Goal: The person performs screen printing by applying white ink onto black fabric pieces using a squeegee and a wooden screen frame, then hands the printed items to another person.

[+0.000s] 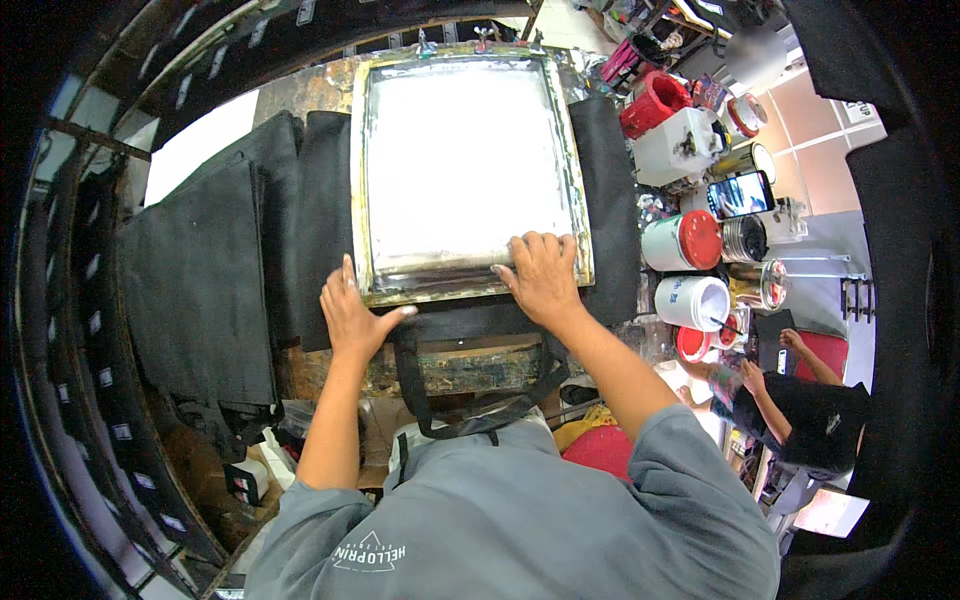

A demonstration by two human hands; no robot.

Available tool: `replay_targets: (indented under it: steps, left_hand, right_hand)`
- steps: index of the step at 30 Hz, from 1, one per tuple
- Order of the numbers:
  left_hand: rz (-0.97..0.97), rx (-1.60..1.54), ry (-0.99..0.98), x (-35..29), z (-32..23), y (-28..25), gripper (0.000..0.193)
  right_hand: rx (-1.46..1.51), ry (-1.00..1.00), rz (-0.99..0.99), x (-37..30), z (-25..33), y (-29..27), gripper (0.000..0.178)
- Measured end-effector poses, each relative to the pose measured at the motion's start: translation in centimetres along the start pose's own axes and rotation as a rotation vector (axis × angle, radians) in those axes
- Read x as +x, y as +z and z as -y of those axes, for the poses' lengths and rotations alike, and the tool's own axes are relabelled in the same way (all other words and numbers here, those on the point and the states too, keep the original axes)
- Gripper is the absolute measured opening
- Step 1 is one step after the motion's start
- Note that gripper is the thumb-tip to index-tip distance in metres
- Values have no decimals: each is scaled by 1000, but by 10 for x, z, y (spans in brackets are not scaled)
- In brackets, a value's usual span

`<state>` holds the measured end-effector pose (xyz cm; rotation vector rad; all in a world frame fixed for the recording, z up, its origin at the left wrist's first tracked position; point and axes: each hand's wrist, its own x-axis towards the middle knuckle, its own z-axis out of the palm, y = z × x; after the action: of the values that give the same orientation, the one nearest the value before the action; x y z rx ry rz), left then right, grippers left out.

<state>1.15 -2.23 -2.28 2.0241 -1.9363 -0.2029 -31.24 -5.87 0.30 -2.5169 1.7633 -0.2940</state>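
Note:
A paint-stained screen printing frame (361, 180) with a bright white mesh (465, 160) lies over a black fabric bag (612, 220) on the worktable. The bag's black strap (415, 400) hangs over the table's near edge. My left hand (352, 312) is beside the frame's lower left corner, thumb and fingers spread, index finger along the side bar. It holds nothing. Across the frame's lower right corner lies my right hand (545, 275), its fingers slightly bent on the near bar and mesh, thumb apart.
More black bags (200, 270) are piled on the left, near dark racks (90, 350). Along the right stand a white tub with a red lid (682, 242), an open white tub (692, 302), a white jug (675, 148) and a phone (740, 195). Another person (810, 415) works at the lower right.

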Motion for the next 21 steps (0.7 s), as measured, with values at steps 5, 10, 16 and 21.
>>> replay_targets:
  steps: [5, 10, 16, 21]
  left_hand:
    - [91, -39, -8, -4, 34, 31, 108]
    - [-26, -148, 42, -6, 38, 30, 105]
    - [-77, -341, -26, -4, 33, 3, 107]
    - [-147, -652, -77, 11, -4, -47, 102]
  right_hand:
    - [6, -29, -102, -15, 2, 20, 51]
    - [33, 12, 17, -8, 0, 9, 54]
    - [54, -2, -34, 7, 5, -42, 56]
    - [21, -26, -122, 15, 13, -90, 58]
